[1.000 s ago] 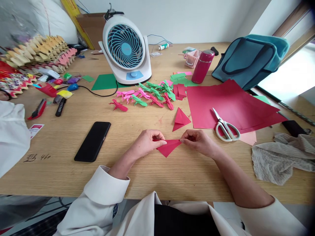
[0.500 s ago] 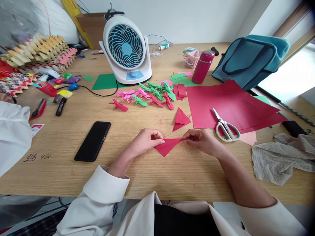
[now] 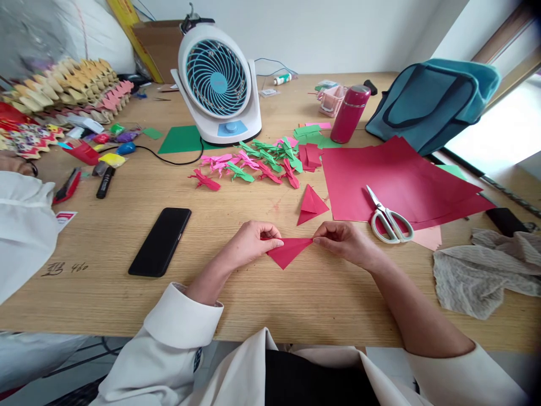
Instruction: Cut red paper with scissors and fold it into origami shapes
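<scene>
A red paper triangle (image 3: 288,252) lies folded on the wooden table (image 3: 262,293), its point toward me. My left hand (image 3: 252,243) pinches its left corner. At the right corner, my right hand (image 3: 343,242) is closed in a pinch on the paper too. Another folded red triangle (image 3: 311,204) lies just beyond, apart from both hands.
A black phone (image 3: 160,241) lies left of my hands. Scissors (image 3: 387,216) rest on red paper sheets (image 3: 393,177) to the right. Several folded pink, green and red paper figures (image 3: 253,163) sit before a fan (image 3: 217,84). A grey cloth (image 3: 482,270), red bottle (image 3: 349,113), teal bag (image 3: 431,101). Another person's white sleeve (image 3: 21,231) is at left.
The hands and the red triangle have barely shifted; my right fingers slid slightly along the right corner. The neighbour's sleeve at left moved a little.
</scene>
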Tool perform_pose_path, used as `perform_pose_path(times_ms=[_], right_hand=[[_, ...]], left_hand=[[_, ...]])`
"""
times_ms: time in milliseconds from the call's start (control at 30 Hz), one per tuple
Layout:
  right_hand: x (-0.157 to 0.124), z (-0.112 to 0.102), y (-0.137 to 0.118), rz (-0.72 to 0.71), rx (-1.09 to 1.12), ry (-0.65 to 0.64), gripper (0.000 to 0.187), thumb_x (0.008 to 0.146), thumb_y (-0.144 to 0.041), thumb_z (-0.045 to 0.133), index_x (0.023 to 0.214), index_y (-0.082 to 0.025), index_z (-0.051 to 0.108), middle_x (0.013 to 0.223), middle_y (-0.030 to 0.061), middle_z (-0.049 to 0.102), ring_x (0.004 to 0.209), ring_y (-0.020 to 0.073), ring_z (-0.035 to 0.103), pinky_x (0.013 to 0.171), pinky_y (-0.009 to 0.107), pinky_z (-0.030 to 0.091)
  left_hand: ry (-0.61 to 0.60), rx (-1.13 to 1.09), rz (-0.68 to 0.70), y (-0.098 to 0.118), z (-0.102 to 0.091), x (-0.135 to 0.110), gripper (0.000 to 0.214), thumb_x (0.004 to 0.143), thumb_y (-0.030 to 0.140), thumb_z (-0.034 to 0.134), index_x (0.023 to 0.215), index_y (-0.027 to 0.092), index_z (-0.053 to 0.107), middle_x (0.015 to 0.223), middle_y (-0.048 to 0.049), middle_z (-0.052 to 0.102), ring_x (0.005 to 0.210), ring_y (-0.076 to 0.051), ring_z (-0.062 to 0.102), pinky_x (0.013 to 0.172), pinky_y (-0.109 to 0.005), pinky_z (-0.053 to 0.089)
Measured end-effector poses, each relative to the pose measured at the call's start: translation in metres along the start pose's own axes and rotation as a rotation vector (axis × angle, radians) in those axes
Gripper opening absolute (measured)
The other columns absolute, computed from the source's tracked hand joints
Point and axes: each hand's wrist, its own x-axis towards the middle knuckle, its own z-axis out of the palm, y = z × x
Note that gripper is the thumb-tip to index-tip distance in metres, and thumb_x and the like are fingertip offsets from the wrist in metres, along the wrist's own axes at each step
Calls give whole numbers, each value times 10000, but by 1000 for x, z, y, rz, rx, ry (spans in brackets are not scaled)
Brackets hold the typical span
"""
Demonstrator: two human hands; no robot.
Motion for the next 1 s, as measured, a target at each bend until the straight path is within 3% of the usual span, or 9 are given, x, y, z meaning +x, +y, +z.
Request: perform_pose_path(times_ms=[233, 567, 1000], right_hand=[[0, 2, 3, -9, -100, 27, 219, 834, -366, 601, 754, -163, 599, 587, -48, 432, 528, 88, 340, 478, 241, 259], [-2, 10, -3, -109, -536, 113, 113, 806, -198, 527, 694, -191, 526, 685, -10, 528, 590, 116, 446, 556, 254, 330], [-4, 18, 0, -92, -766, 137, 63, 844, -194, 515, 782, -205, 525, 776, 14, 568, 615, 134, 505, 575, 263, 338]], left_hand=[[12, 60, -5, 5, 3, -1, 123, 753, 265, 661, 751, 148, 698, 703, 5, 669, 637, -110, 556, 605, -218, 402], [37, 310, 91, 0, 8, -1, 79, 787, 217, 617, 757, 180, 680, 763, 4, 690, 693, -133, 591, 636, -230, 409], [96, 644, 136, 12, 15, -6, 60, 794, 184, 668, 757, 210, 630, 885, 0, 679, 877, -185, 602, 763, -296, 408]])
